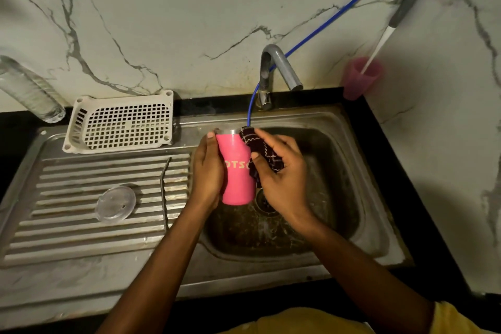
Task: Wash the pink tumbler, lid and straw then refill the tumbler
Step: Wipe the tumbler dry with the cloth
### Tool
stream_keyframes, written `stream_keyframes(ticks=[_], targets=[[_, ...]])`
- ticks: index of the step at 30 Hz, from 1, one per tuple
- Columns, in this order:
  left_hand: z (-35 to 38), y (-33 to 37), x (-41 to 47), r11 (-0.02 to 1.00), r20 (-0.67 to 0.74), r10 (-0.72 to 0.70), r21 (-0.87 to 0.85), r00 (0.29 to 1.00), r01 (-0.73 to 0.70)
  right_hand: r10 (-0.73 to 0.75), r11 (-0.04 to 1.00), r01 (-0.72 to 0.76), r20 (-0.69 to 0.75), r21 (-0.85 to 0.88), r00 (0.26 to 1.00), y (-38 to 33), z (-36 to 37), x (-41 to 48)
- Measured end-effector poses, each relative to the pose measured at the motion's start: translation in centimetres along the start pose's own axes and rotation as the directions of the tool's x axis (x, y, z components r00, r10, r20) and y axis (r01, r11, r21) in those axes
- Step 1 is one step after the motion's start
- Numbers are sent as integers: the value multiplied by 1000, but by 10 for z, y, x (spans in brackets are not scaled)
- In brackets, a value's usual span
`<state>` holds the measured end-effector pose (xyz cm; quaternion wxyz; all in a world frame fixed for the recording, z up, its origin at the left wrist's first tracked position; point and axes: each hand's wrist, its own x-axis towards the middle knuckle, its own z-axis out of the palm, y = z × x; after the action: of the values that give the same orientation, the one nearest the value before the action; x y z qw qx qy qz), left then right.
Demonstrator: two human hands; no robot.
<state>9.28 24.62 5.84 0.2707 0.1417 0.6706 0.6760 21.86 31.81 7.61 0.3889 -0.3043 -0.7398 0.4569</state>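
Observation:
My left hand point(207, 171) grips the pink tumbler point(235, 176) upright over the sink basin point(333, 171). A dark checked cloth point(261, 153) lies against the tumbler's right side and rim, pinched in my right hand point(282, 179). The clear round lid point(116, 203) lies flat on the ribbed steel draining board point(81, 225). A thin metal straw point(164, 187) lies on the board to the right of the lid. A thin blue hose point(250, 106) ends just above the tumbler's rim.
A grey tap point(282, 65) stands behind the basin. A white perforated basket point(122, 125) sits at the back of the board. A pink cup point(360, 77) with a brush in it stands at the back right. A clear bottle point(27, 87) lies at far left.

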Motion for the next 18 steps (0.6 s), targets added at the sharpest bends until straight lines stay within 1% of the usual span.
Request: stream_keyframes(ticks=[3,6,8,11,14,16,18], targets=[[7,4,-7,992,16,52,112,999,-53,3,1000,-3,8,-23,1000,-7,3,1],[11,4,-9,991,-33,49,124,998,-44,-3,1000,3,17,-6,1000,-14,7,6],[10,4,-8,991,-61,48,131,997,-40,-25,999,26,35,-32,999,-17,9,12],[10,6,-8,997,-92,32,72,995,-25,-60,992,64,44,-106,997,-18,10,32],[11,8,-8,998,-99,57,27,993,-54,-67,986,73,46,-151,997,-19,7,49],[10,9,-7,996,-108,86,5,990,-86,-95,983,108,94,-145,991,-22,1,47],[10,10,-7,995,-113,92,-35,989,-96,-143,975,169,180,-141,973,-23,-8,29]])
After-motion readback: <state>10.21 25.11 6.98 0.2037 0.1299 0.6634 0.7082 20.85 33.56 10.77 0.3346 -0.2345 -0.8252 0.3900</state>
